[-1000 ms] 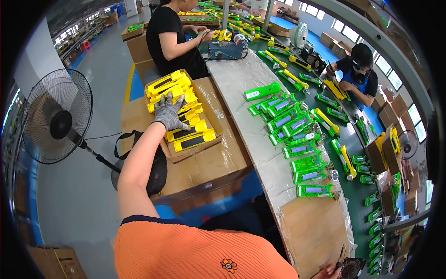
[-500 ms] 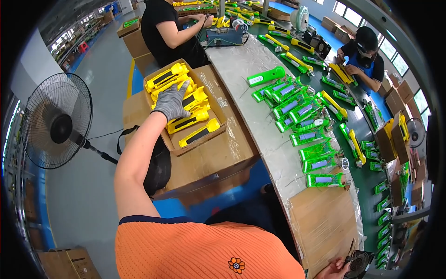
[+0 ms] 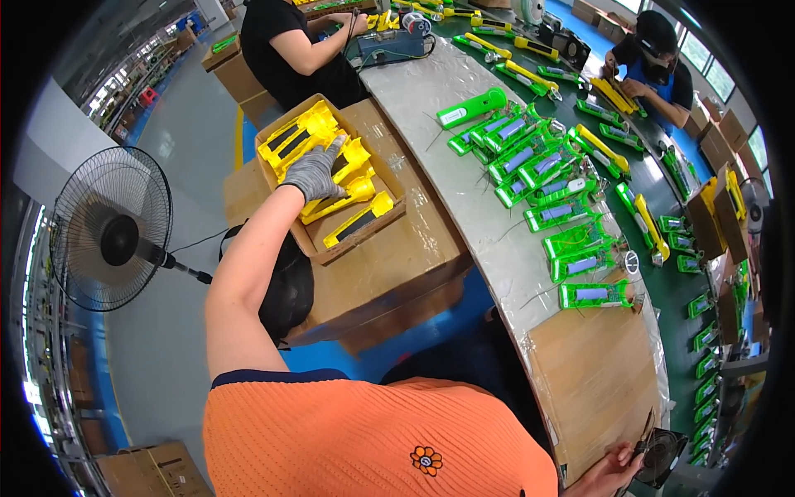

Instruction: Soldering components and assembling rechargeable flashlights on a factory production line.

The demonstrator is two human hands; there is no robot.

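Observation:
My left hand (image 3: 310,173), in a grey glove, reaches into a shallow cardboard tray (image 3: 374,235) on the left. Its fingers are spread over several yellow plastic casings (image 3: 361,220) with dark strips; the fingertips are partly lost among them. At the lower right, my bare right hand (image 3: 611,470) grips a thin dark pointed tool (image 3: 646,429), its exact kind unclear. This hand lies by the edge of a brown board (image 3: 592,373), beside a small black square fan (image 3: 662,457). Open green housings (image 3: 590,296) with blue-purple cylinders and loose wires line the bench between my hands.
The tray rests on a large carton (image 3: 389,286), with a black bag (image 3: 286,298) against it. A pedestal fan (image 3: 116,236) stands at left. Two people work at the far side, one at a blue-grey device (image 3: 389,48). A green belt (image 3: 642,195) carries more yellow and green parts.
The view has shifted slightly, so the bench and parts sit a little differently in it. My left hand stays over the yellow casings; my right hand still holds the thin tool.

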